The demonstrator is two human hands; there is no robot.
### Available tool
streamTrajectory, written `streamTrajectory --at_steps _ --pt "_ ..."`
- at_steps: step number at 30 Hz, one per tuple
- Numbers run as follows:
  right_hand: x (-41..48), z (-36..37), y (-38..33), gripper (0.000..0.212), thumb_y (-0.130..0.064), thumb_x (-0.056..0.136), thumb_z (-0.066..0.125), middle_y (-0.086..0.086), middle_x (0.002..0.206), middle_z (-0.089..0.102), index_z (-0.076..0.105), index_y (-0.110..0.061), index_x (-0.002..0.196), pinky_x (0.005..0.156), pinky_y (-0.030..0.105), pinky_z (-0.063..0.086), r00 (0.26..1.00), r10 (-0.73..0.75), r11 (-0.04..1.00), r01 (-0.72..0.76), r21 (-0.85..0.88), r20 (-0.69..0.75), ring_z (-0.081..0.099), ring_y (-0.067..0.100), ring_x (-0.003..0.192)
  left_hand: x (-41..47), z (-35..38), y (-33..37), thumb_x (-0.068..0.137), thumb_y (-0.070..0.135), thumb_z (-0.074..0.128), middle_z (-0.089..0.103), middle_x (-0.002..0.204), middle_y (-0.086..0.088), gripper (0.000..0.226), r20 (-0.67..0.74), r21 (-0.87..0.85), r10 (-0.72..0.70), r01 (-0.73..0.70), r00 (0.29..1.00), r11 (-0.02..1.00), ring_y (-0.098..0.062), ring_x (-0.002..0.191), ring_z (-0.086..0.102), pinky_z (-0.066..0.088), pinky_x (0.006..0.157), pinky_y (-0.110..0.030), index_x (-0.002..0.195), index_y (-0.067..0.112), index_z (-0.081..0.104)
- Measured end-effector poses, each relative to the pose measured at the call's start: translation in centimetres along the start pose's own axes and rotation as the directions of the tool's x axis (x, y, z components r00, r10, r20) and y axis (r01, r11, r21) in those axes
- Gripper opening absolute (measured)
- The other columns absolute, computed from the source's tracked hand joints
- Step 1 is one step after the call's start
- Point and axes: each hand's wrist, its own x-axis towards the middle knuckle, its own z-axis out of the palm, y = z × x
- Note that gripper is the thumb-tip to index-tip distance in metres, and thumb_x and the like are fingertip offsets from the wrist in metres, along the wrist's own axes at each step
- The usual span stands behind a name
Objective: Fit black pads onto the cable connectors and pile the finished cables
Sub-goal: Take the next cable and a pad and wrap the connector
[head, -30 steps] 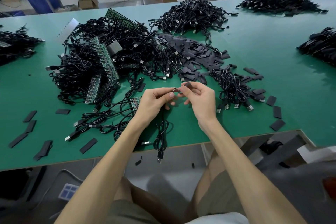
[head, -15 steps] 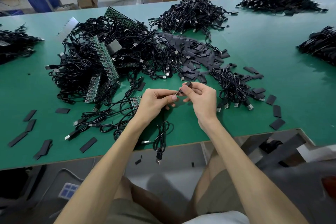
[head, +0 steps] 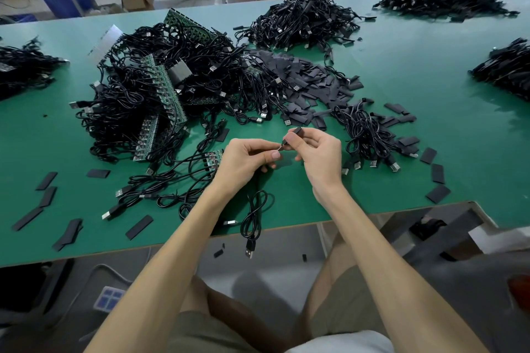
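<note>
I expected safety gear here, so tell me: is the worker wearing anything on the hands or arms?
No. The left hand and right hand are bare: no gloves, rings or watch show, and both forearms are uncovered, no sleeve in view.

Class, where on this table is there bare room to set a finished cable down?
Widest bare green: right of the stray pads by the small cable bundle, out to the right-edge pile. Another: between the big tangle and left-edge pile. Crowded: the middle, around boards and pad heap.
</note>
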Motion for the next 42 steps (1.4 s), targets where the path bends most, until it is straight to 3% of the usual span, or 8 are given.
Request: streamTrajectory --at_steps 18,31,36,42 --pt "-0.5 0.14 -0.47 0.008 -0.015 0.088 0.079 -0.004 0.083 0.077 0.074 -0.021 0.091 0.059 0.022 0.05 0.998 -0.025 0.997 0.03 -0.068 0.065 0.075 0.016 0.081 -0.12 0.09 0.04 0.091 0.006 0.073 0.073 0.069 0.005 0.012 -0.022 0.044 0.012 -0.011 1.0 0.999 -0.008 0.059 0.063 0.051 0.06 -0.019 0.102 0.01 0.078" --pt "-0.37 -0.03 -0.41 0.006 -0.02 0.089 0.078 -0.006 0.085 0.077 0.076 -0.023 0.094 0.059 0.02 0.05 0.991 -0.023 0.996 0.034 -0.081 0.128 0.071 0.009 0.079 -0.11 0.16 0.01 0.085 0.007 0.079 0.075 0.08 -0.014 0.018 -0.071 -0.049 0.032 -0.036 0.997 0.998 -0.02 0.067 0.07 0.054 0.058 -0.026 0.101 0.007 0.07" --pt "-0.39 0.09 -0.48 0.006 -0.021 0.09 0.079 -0.009 0.085 0.077 0.077 -0.022 0.095 0.063 0.013 0.047 0.986 -0.036 0.994 0.052 -0.094 0.164 0.069 0.004 0.077 -0.25 0.03 0.09 0.087 0.008 0.079 0.075 0.077 -0.007 0.021 -0.068 -0.063 0.043 -0.048 0.997 0.997 -0.017 0.062 0.068 0.053 0.056 -0.025 0.105 0.005 0.068" --pt "-0.38 0.03 -0.45 0.007 -0.018 0.092 0.075 -0.008 0.081 0.077 0.075 -0.025 0.09 0.059 0.015 0.046 0.994 -0.04 0.995 0.049 -0.09 0.097 0.07 0.008 0.075 -0.24 0.13 0.32 0.086 0.014 0.08 0.073 0.09 -0.019 0.026 -0.031 -0.047 0.024 -0.025 0.999 0.999 -0.024 0.073 0.069 0.054 0.059 -0.03 0.108 0.003 0.069"
